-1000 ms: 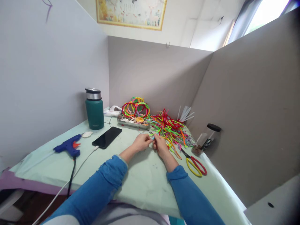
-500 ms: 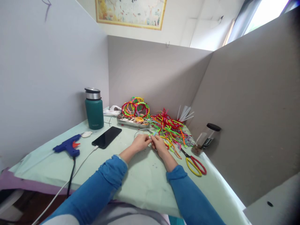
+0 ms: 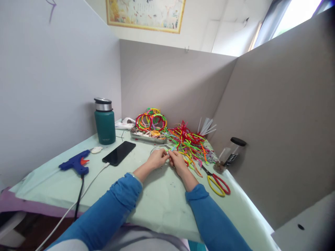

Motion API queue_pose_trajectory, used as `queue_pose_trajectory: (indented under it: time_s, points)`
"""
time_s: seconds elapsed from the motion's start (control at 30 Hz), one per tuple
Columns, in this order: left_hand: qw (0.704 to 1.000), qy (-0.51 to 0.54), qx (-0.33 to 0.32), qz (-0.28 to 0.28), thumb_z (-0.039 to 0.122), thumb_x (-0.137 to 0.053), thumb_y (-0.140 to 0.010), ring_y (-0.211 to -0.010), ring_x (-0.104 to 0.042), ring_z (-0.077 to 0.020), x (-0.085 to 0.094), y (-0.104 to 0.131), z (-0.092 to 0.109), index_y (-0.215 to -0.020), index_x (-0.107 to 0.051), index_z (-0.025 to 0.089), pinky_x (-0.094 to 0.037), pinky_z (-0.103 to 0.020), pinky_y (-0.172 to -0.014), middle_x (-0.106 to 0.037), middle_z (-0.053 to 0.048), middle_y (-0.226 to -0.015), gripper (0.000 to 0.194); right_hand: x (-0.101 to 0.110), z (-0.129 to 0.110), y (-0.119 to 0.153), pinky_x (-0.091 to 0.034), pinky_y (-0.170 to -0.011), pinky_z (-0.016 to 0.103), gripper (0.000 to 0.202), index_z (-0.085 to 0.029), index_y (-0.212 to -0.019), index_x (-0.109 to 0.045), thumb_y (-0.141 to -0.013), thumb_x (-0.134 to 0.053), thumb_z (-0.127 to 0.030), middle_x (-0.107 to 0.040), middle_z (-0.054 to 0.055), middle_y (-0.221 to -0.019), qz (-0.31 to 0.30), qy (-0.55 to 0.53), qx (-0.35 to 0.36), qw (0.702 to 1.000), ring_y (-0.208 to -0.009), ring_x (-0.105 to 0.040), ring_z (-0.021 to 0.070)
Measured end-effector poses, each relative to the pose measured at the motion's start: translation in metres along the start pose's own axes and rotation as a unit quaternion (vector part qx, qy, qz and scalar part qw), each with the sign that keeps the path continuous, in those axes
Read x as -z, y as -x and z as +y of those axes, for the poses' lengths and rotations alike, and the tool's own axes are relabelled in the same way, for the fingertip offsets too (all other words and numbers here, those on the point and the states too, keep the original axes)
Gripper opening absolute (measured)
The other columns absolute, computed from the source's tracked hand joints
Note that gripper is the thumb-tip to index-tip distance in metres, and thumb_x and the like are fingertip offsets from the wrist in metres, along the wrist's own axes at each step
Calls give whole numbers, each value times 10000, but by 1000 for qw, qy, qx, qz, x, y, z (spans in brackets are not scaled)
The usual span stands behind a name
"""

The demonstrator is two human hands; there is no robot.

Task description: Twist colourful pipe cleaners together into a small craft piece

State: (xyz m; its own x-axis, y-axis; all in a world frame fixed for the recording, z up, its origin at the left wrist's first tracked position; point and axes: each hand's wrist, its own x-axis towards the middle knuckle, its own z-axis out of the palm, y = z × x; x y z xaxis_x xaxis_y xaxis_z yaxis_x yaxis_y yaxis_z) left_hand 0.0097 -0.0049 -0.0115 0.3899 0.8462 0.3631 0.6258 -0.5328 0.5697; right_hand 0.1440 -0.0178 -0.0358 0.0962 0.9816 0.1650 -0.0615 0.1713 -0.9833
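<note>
Both my hands meet over the middle of the table, fingertips pinched close together. My left hand (image 3: 157, 159) and my right hand (image 3: 177, 161) have closed fingers around a thin headband-like hoop (image 3: 156, 146), white to grey, that curves away behind my left hand. A small light blue piece (image 3: 173, 149) shows just above my right fingertips. What exactly each hand grips is too small to tell. Just beyond my hands lies a tangled heap of coloured pipe cleaners (image 3: 187, 137). Scissors (image 3: 216, 182) with one yellow and one red handle rest right of my right hand.
A metal tray (image 3: 148, 139) holds small pieces, with colourful wrapped hoops (image 3: 151, 122) on it. Left stand a green bottle (image 3: 105, 127), a phone (image 3: 119, 153) with a cable, and a blue glue gun (image 3: 75, 162). A clear jar (image 3: 230, 155) leans at the right partition.
</note>
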Motion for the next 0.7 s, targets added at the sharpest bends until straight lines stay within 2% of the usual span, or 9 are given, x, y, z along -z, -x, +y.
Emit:
queue_pose_trajectory:
  time_s: [0.23, 0.7]
  points:
    - [1000, 8, -11, -4, 310, -508, -769, -573, -503, -109, 1, 0, 0, -692, -605, 158, -317, -217, -542, -601, -1, -614, 196, -1, -2, 1, -200, -318, 195, 395, -190, -577, -426, -701, -621, -509, -426, -76, -427, 4, 6, 0, 1000, -307, -340, 46]
    - [1000, 3, -12, -20, 276, -495, -764, -576, -508, -115, 3, 0, 2, -682, -628, 152, -326, -216, -552, -616, -6, -598, 199, 1, 1, 1, -209, -322, 191, 379, -185, -586, -441, -722, -608, -497, -425, -74, -433, -15, 10, 12, 1000, -316, -347, 47]
